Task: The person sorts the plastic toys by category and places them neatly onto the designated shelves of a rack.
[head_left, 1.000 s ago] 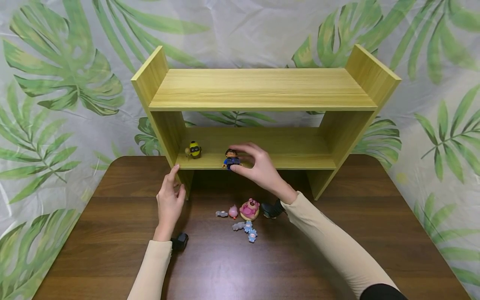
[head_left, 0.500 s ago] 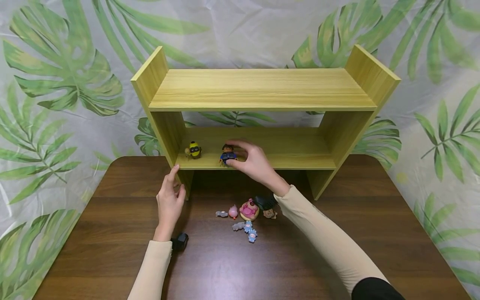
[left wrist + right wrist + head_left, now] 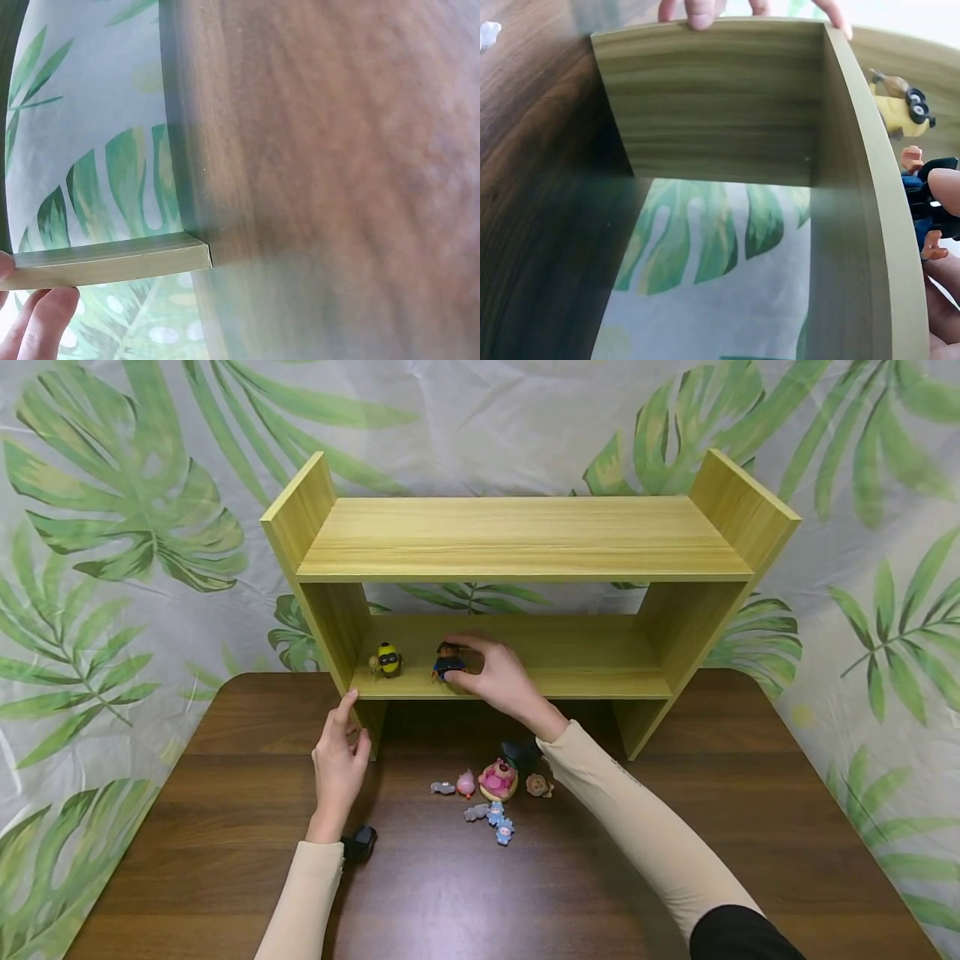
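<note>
My right hand (image 3: 506, 681) pinches a small toy figure (image 3: 449, 662) with dark hair and blue-and-black clothes. The figure is upright over the front part of the middle board of the wooden shelf (image 3: 525, 539); in the right wrist view the thumb presses the front of the toy figure (image 3: 922, 196). To its left on that board stands a yellow minion figure (image 3: 389, 660) with black goggles and a small brown piece beside it. My left hand (image 3: 340, 768) holds the shelf's left side panel (image 3: 112, 264) near the board's front corner, thumb inside and other fingers outside.
On the brown table (image 3: 225, 827) in front of the shelf lie a pink bear figure (image 3: 498, 779), a small pink figure (image 3: 466, 784), a tan figure (image 3: 538, 786), grey pieces (image 3: 476, 812) and light-blue figures (image 3: 505, 832). A leaf-patterned cloth (image 3: 487, 427) hangs behind.
My right hand has moved left and slightly farther back along the middle board with the toy figure, closer to the minion. The tan figure has come into sight. My left hand has stayed still.
</note>
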`<state>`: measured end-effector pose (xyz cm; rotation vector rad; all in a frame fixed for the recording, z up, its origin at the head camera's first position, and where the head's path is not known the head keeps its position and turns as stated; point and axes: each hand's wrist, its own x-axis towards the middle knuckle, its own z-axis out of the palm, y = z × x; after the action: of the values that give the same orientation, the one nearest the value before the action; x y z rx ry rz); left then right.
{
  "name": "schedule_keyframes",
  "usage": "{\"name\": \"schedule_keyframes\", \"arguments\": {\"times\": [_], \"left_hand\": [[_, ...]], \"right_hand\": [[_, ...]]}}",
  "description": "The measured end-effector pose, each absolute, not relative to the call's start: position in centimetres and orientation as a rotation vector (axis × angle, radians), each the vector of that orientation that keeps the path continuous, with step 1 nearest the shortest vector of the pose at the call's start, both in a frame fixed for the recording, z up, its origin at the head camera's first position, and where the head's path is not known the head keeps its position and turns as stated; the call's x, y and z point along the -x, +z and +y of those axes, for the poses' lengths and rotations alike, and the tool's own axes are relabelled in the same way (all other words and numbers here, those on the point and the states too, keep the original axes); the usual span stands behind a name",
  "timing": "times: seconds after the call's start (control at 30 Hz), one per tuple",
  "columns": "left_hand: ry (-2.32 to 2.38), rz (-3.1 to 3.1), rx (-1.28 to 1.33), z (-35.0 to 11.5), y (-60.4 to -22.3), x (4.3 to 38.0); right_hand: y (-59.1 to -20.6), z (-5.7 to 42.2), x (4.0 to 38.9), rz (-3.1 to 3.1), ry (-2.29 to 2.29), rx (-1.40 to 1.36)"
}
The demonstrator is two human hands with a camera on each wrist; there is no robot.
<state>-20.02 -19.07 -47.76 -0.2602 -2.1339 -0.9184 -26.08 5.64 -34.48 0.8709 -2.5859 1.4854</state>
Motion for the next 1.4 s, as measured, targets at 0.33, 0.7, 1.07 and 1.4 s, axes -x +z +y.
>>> {"name": "schedule_keyframes", "arguments": {"times": [0.33,0.7,1.07,1.4], "left_hand": [[-0.923,-2.141,0.251,-19.1,-47.8,20.0],[-0.920,-2.143,0.251,-19.1,-47.8,20.0],[-0.909,-2.142,0.257,-19.1,-47.8,20.0],[-0.891,-2.133,0.256,-19.1,-47.9,20.2]], "right_hand": [[-34.5,5.2,26.6,-2.657,1.373,-0.858],[-34.7,5.0,26.6,-2.682,1.324,-0.867],[-34.4,5.3,26.3,-2.658,1.340,-0.878],[-35.0,6.5,25.9,-2.481,1.499,-0.928]]}}
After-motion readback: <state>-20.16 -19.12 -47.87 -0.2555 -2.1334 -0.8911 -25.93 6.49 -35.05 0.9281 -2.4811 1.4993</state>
